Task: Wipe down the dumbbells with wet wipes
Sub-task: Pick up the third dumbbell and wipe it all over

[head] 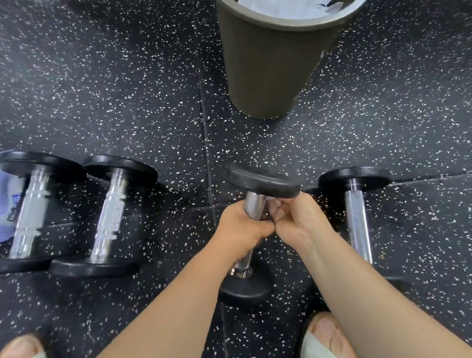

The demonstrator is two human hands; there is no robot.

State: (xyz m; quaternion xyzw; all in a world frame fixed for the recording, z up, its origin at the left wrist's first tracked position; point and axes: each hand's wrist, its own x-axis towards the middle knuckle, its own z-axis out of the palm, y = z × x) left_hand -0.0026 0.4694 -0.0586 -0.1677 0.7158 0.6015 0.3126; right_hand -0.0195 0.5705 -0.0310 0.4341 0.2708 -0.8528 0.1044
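Several black-ended dumbbells with chrome handles lie on the speckled rubber floor. Both hands grip the handle of the middle dumbbell (261,183), its far end tilted up. My left hand (244,228) wraps the handle from the left. From the right, my right hand (295,218) closes on the same handle, just under the far end plate. No wipe shows in either hand. Two dumbbells (30,209) (110,214) lie side by side at the left, and another dumbbell (358,218) lies at the right.
A dark round bin (271,59) with white crumpled wipes inside stands straight ahead, beyond the dumbbells. A blue-and-white wipes pack (1,197) lies at the far left edge. My feet in pale sandals (328,345) show at the bottom.
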